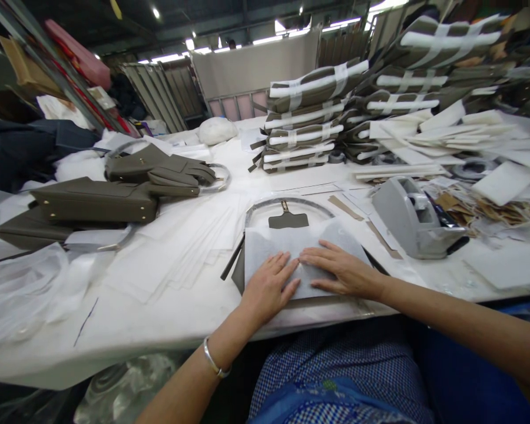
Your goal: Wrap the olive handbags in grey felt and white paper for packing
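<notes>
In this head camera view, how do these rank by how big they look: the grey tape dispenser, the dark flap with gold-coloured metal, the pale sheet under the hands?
Largest to smallest as they look:
1. Pale sheet, though partly covered
2. Grey tape dispenser
3. Dark flap

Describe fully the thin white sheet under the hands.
The thin white rectangular sheet looks like translucent paper. It lies nearly flat on an olive-brown leather-look bag, hiding most of the upward face; the bag shows past its left edge. Just beyond its far edge is a dark olive tab with gold-coloured metal. The left hand and right hand rest on it, fingertips close together.
</notes>
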Available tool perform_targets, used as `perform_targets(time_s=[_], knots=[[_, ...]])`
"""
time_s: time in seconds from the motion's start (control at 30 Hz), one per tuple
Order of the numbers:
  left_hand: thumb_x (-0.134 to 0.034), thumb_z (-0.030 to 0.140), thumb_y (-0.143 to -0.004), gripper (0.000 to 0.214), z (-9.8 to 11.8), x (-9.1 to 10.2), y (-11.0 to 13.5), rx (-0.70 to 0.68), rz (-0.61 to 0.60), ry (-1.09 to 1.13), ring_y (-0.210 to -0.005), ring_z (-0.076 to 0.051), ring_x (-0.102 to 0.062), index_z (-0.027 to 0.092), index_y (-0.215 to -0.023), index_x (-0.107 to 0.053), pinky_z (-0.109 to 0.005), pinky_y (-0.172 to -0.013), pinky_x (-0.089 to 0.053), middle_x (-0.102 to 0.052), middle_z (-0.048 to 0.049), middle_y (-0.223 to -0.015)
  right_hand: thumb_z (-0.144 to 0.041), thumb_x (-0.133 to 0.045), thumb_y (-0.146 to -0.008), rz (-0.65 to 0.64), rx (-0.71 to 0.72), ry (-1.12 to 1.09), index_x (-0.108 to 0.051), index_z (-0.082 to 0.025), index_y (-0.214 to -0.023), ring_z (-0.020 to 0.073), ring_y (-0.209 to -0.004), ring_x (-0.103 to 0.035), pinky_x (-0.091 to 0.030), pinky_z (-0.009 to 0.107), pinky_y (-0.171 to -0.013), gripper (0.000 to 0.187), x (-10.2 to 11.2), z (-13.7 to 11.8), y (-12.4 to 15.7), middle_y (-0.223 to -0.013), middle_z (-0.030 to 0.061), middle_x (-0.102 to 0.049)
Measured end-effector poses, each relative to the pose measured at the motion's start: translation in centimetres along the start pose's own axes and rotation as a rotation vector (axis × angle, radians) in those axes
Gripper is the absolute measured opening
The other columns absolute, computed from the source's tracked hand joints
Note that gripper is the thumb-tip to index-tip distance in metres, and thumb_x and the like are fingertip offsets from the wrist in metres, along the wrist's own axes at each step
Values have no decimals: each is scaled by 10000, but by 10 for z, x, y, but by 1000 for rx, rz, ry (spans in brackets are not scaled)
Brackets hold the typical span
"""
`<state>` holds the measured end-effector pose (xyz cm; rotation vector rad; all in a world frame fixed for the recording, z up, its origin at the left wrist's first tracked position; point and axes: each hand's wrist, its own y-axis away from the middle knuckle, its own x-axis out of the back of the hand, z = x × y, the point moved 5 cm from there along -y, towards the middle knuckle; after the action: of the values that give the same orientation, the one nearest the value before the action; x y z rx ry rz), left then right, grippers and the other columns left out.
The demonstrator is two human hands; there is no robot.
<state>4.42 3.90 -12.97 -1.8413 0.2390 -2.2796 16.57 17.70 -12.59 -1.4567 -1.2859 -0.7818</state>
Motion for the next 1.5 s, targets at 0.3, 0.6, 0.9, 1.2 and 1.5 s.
perform_targets(time_s=[0.3,0.6,0.9,1.2,1.5], knots=[[-315,550,-997,596,3,10,3,-31,-160,-121,-1472,-271,-274,231,-1500,-334,-589,-1193,-216,-343,-83,-1581,-441,-506,-968,-46,-12,171,-371,-297,-1510,305,-1438,-338,-241,594,-1169,576,0,-3,7,-1544,57,-406],[-397,553,-970,687,2,5,12,-49,-85,-226,-1501,-301,-174,238,-1554,-217,-518,-1219,-130,-221,-67,-1627,-420,-544,-946,-61,-19,281,-339,-272,-1526,294,-1467,-269,-190,550,-1187,632,0,-5,12,-1604,76,-288],[-353,681,-919,694,-14,-10,13,-202,62,-242,-1421,-311,-371,224,-1421,-497,-545,-1220,-136,-464,-95,-1503,-604,-492,-934,82,120,344,-557,-224,-1378,299,-1438,-329,-98,550,-1218,588,-8,8,12,-1503,92,-468],[-483,175,-982,298,-47,33,-30,-62,-51,65,-1197,-132,-605,168,-1256,-599,-267,-1036,-508,-693,-23,-1239,-214,-450,-996,27,-98,140,-488,-166,-1421,202,-1369,-449,-367,401,-1166,429,10,45,10,-1424,71,-560],[-467,494,-959,461,-58,25,-68,122,-214,16,-1067,-256,-640,117,-1202,-573,-503,-1064,-482,-677,-106,-1134,-461,-426,-1001,-42,-192,203,-614,-104,-1209,291,-1043,-626,-460,470,-960,454,27,61,-21,-1123,144,-693]])
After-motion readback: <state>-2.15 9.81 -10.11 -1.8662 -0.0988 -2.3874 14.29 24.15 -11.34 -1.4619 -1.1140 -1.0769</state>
